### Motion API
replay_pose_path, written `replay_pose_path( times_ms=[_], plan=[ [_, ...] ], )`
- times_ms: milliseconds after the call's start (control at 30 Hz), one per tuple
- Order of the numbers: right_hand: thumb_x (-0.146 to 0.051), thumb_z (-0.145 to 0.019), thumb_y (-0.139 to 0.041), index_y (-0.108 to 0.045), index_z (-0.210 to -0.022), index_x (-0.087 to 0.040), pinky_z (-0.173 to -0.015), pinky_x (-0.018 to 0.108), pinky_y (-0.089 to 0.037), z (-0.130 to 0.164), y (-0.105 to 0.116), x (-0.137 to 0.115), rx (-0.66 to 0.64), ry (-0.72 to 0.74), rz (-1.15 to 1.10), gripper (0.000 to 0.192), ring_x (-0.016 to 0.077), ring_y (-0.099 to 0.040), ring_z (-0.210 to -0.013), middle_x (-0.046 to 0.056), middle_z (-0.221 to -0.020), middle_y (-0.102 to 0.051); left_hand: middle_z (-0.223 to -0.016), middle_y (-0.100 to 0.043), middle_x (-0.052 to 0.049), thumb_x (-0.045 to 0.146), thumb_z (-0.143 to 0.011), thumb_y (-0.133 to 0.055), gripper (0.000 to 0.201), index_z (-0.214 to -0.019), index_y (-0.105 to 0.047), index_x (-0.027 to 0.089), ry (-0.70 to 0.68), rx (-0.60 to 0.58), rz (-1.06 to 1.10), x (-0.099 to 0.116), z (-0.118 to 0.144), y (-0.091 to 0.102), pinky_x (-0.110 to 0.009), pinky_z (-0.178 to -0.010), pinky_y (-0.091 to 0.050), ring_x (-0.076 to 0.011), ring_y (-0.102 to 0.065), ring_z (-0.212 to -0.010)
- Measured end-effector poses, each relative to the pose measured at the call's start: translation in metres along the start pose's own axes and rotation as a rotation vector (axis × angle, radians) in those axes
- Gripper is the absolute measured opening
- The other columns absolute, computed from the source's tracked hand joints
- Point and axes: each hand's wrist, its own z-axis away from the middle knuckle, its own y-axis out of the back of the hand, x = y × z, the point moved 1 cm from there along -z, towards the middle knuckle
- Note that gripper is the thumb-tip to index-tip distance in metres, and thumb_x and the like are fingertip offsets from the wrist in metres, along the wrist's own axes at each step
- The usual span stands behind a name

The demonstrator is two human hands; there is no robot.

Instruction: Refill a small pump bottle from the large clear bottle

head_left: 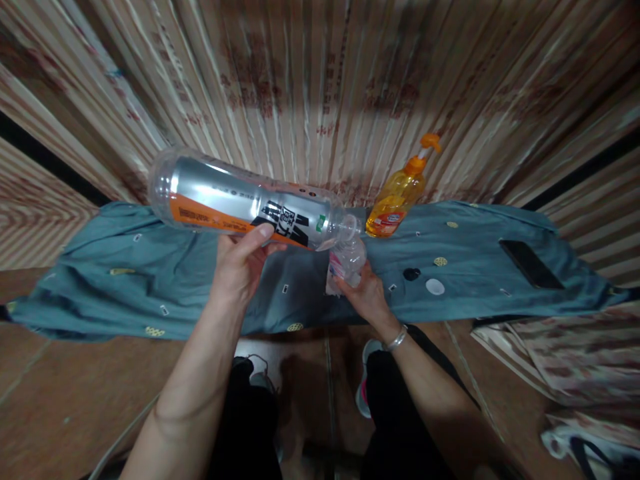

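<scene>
My left hand is closed round the lower side of a large clear bottle with a silver and orange label. That bottle lies almost level in the air, its neck pointing right and slightly down. Just below its mouth, my right hand grips a small clear plastic bottle, whose top meets or nearly meets the large bottle's mouth. Whether the two rims touch I cannot tell. No liquid stands out clearly in either one. Right of them stands a pump bottle of orange liquid.
A teal patterned cloth covers the narrow table. On it, to the right, lie a black cap, a white cap and a dark phone. A pleated curtain hangs close behind. My shoes and the tiled floor are below.
</scene>
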Motion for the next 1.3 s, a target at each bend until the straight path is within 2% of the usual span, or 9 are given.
replay_pose_path(
  times_ms=[167, 600, 933, 1300],
  plan=[
    [-0.050, -0.077, -0.071, -0.059, -0.120, -0.017, -0.080, 0.042, -0.060, 0.000, 0.000, 0.000, -0.006, 0.002, -0.005, 0.055, 0.0317, -0.076, -0.090, 0.014, -0.100, -0.078, -0.065, -0.064, 0.005, 0.027, -0.046, -0.088, 0.038, -0.073, -0.062, 0.021, -0.021, -0.023, -0.044, 0.003, 0.004, -0.004, -0.022, -0.050, -0.057, -0.0111, -0.062, -0.056],
    [-0.049, -0.078, -0.068, -0.059, -0.122, -0.017, -0.079, 0.042, -0.060, 0.000, 0.002, -0.002, -0.022, 0.008, -0.017, 0.055, 0.0321, -0.076, -0.091, 0.015, -0.102, -0.078, -0.063, -0.064, 0.005, 0.030, -0.053, -0.087, 0.031, -0.072, -0.065, 0.021, -0.090, -0.039, -0.107, 0.004, 0.015, -0.005, -0.025, -0.054, -0.060, -0.0114, -0.062, -0.055],
    [-0.051, -0.079, -0.067, -0.059, -0.123, -0.015, -0.078, 0.041, -0.059, 0.000, 0.001, 0.001, -0.014, 0.031, -0.004, 0.057, 0.0322, -0.076, -0.093, 0.016, -0.103, -0.077, -0.061, -0.063, 0.005, 0.030, -0.050, -0.089, 0.032, -0.071, -0.067, 0.021, -0.087, -0.024, -0.102, 0.005, 0.019, -0.006, -0.026, -0.054, -0.060, -0.0114, -0.061, -0.055],
    [-0.051, -0.078, -0.070, -0.058, -0.125, -0.015, -0.084, 0.043, -0.059, 0.001, 0.001, 0.001, -0.010, -0.004, 0.014, 0.060, 0.0335, -0.076, -0.098, 0.016, -0.107, -0.077, -0.062, -0.063, 0.005, 0.027, -0.049, -0.089, 0.030, -0.069, -0.067, 0.023, -0.075, -0.007, -0.103, 0.007, 0.022, -0.010, -0.027, -0.055, -0.060, -0.0119, -0.060, -0.057]
  ],
)
